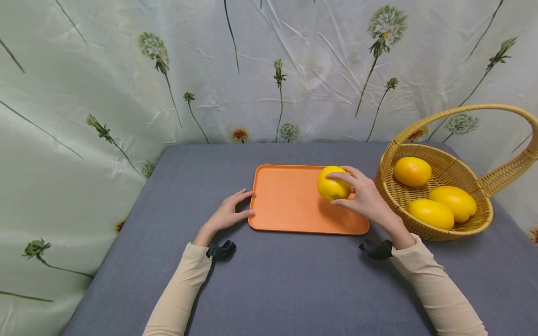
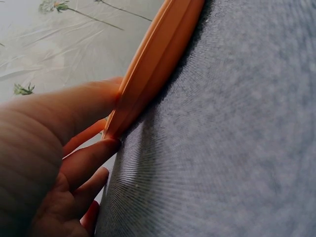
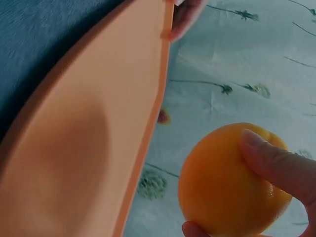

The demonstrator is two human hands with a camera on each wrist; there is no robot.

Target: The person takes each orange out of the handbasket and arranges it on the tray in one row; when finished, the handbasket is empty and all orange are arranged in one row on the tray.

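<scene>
Right hand: the right hand (image 1: 366, 198) sits right of frame centre, thumb and fingers curled round a yellow citrus fruit (image 1: 333, 183); a fingertip (image 3: 259, 145) shows on the rind in the right wrist view.
Fruit position: over the upper right part of the orange tray (image 1: 286, 205); whether it touches the tray floor cannot be told.
Fruit handling: judged firm, round, moderately heavy, with a smooth rind that may slip or roll; take hold across its widest part, thumb opposite fingers.
Left hand: the left hand (image 1: 229, 213) lies with fingers straight, spread against the tray's left rim (image 2: 148, 74).
Tray: flat, shallow-rimmed, centre frame, on the grey tablecloth (image 1: 269, 280).
Basket: a wicker basket (image 1: 483, 219) at right frame holds three more yellow fruits (image 1: 433, 212).
Backdrop: a floral curtain (image 1: 126, 70) fills the upper frame.
</scene>
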